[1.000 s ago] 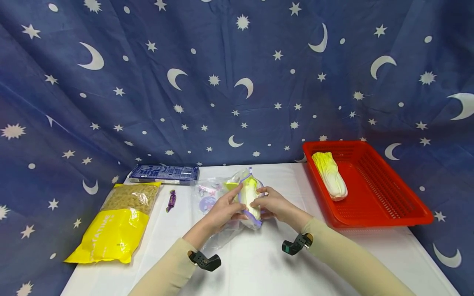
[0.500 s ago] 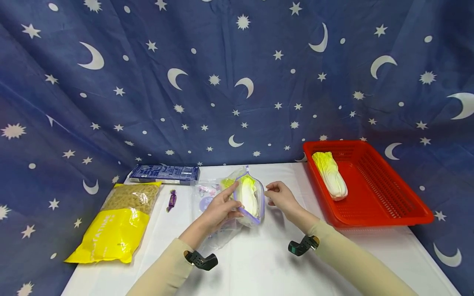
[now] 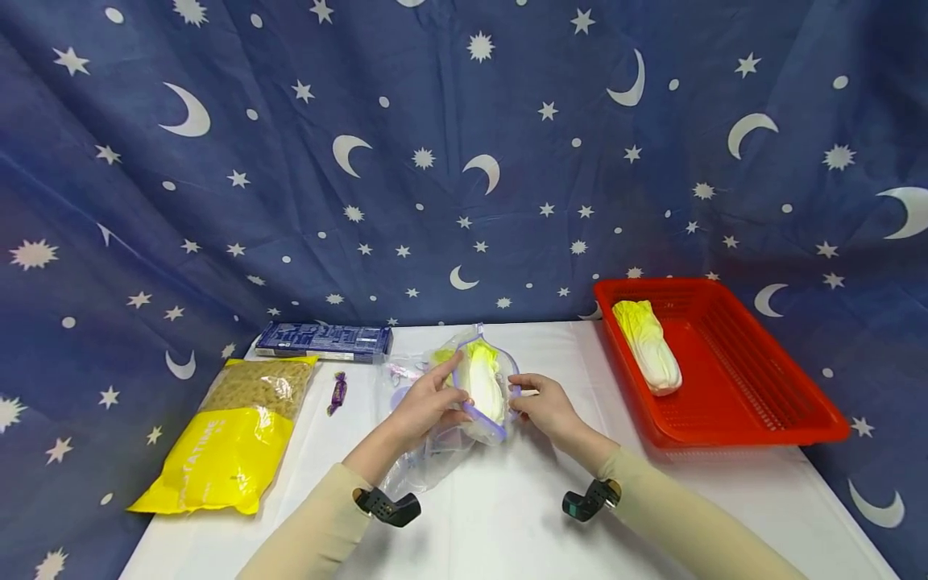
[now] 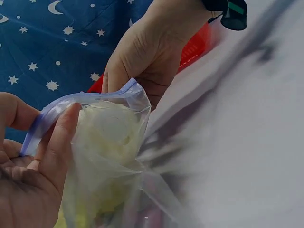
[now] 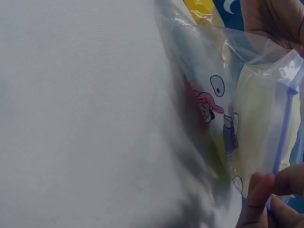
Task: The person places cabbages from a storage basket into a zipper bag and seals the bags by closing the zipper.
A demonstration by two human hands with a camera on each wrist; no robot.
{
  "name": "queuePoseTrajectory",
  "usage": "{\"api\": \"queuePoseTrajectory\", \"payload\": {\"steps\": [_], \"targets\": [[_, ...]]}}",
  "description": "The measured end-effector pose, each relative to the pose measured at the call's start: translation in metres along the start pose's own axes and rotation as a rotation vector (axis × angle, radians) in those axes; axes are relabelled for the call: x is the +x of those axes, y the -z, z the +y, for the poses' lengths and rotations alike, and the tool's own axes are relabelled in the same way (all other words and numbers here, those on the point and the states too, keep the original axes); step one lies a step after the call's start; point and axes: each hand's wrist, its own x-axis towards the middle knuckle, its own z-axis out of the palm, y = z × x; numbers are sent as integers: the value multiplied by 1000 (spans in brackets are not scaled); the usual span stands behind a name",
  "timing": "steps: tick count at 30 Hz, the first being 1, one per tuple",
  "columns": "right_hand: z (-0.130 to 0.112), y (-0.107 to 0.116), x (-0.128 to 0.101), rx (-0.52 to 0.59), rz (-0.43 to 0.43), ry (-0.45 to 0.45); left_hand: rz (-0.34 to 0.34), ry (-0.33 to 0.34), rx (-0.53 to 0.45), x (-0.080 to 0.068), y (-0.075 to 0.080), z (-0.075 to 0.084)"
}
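Observation:
A clear zip bag (image 3: 442, 439) with a purple zip rim (image 3: 484, 422) lies on the white table (image 3: 507, 515), and a napa cabbage (image 3: 484, 388) sits in its open mouth. My left hand (image 3: 428, 399) grips the rim's left side, thumb over the edge (image 4: 52, 137). My right hand (image 3: 545, 403) pinches the rim's right side (image 5: 280, 156). In the left wrist view the cabbage (image 4: 111, 137) fills the bag under the purple rim. In the right wrist view the bag (image 5: 223, 118) shows cartoon prints.
A red basket (image 3: 739, 379) at the right holds a second cabbage (image 3: 648, 345). On the left lie a yellow pasta bag (image 3: 232, 439), a dark blue box (image 3: 322, 341) and a purple wrapped candy (image 3: 336, 392). A star-patterned blue cloth (image 3: 435, 161) hangs behind.
My right hand let go of the cabbage, drew away to the right, then came back and pinched the bag's right rim. The cabbage now sits inside the bag mouth.

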Motion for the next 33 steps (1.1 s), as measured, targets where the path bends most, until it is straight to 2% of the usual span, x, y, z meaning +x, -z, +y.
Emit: {"api": "queuePoseTrajectory", "payload": {"steps": [5, 13, 20, 25, 33], "targets": [[-11, 1, -4, -125, 37, 64, 37, -24, 144, -1, 3, 13], [-32, 7, -11, -155, -1, 162, 106, 0, 386, -7, 7, 36], [-59, 13, -11, -189, -35, 209, 155, -36, 542, -7, 12, 62], [-78, 18, -11, -196, -43, 197, 172, -43, 576, -6, 15, 77], [-107, 27, -10, -232, -62, 186, 173, -16, 516, -5, 16, 94]]}}
